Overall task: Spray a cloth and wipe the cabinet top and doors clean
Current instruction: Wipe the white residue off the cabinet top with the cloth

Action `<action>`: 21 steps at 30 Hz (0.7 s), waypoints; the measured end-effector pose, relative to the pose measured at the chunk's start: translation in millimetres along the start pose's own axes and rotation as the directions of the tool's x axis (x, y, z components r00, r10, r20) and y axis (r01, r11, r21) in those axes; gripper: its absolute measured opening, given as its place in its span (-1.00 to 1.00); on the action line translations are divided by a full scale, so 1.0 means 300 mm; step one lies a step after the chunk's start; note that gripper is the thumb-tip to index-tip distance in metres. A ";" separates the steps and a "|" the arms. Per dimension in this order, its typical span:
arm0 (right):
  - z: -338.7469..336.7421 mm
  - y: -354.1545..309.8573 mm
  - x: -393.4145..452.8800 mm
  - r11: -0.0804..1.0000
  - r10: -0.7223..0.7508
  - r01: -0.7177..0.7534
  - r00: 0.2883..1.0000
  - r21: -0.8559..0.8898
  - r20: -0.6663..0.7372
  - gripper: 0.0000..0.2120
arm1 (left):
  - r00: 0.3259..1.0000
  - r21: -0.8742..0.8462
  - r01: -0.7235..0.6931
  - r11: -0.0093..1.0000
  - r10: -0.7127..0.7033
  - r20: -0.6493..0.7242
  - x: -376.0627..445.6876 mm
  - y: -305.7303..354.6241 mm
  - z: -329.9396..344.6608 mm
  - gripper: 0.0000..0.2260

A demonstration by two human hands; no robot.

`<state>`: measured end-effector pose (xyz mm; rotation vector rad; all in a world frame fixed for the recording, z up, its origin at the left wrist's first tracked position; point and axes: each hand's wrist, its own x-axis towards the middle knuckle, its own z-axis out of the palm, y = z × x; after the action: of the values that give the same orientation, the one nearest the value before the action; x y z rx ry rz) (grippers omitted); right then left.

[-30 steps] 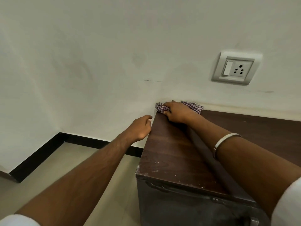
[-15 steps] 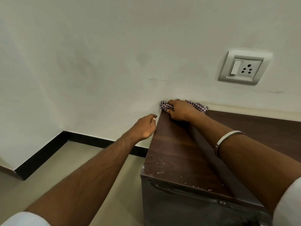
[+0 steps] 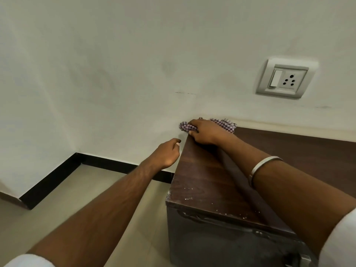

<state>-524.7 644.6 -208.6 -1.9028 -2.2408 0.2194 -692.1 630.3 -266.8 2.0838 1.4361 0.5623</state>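
Observation:
A dark brown wooden cabinet top (image 3: 200, 176) runs from the lower middle to the wall. At its far left corner, against the wall, my right hand (image 3: 207, 132) presses a purple-and-white checked cloth (image 3: 224, 124) onto the surface; the cloth sticks out on both sides of the hand. My left hand (image 3: 167, 154) hangs just off the cabinet's left edge with fingers curled and nothing in it. Pale crumbs or specks dot the near part of the top. The dark cabinet door (image 3: 221, 245) faces down at the bottom.
A white wall stands right behind the cabinet, with a switch and socket plate (image 3: 285, 79) at the upper right. Beige floor tiles (image 3: 81, 205) and a black skirting board (image 3: 100, 160) lie to the left. A metal bangle (image 3: 260, 166) circles my right wrist.
My right hand with the cloth stays at the far left corner, shifting only slightly. My left hand keeps its place beside the cabinet edge. The camera view has drifted a little.

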 end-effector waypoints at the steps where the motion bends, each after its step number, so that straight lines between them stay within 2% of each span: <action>1: 0.008 -0.018 -0.023 0.999 -0.037 0.037 0.999 0.014 -0.008 -0.56 | 1.000 -0.002 0.005 1.000 -0.005 0.001 -0.009 -0.003 0.000 -0.61; 5: 0.035 -0.047 -0.164 0.980 -0.187 0.188 0.982 0.069 -0.015 -0.61 | 1.000 -0.030 0.008 1.000 -0.008 -0.010 -0.043 0.002 0.002 -0.67; 8: 0.023 -0.028 -0.224 0.983 -0.170 0.169 0.985 0.074 0.007 -0.58 | 1.000 -0.038 0.021 0.999 -0.022 -0.012 -0.092 0.014 0.007 -0.66; 12: 0.021 -0.074 -0.258 0.990 -0.118 0.121 0.992 0.079 -0.034 -0.58 | 0.999 -0.053 0.040 0.998 -0.039 0.016 -0.181 0.019 0.003 -0.62; 17: 0.066 -0.168 -0.366 0.961 -0.235 0.245 0.968 0.129 -0.088 -0.64 | 0.997 -0.062 0.072 0.995 -0.072 0.011 -0.258 0.002 -0.020 -0.77; 21: 0.073 -0.154 -0.466 0.940 -0.308 0.316 0.948 0.128 -0.075 -0.62 | 0.998 -0.109 0.050 0.993 -0.047 0.029 -0.313 0.005 -0.033 -0.75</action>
<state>-552.5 499.4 -226.1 -1.4420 -2.3811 0.2639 -729.2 543.6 -261.4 1.9585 1.4050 0.5789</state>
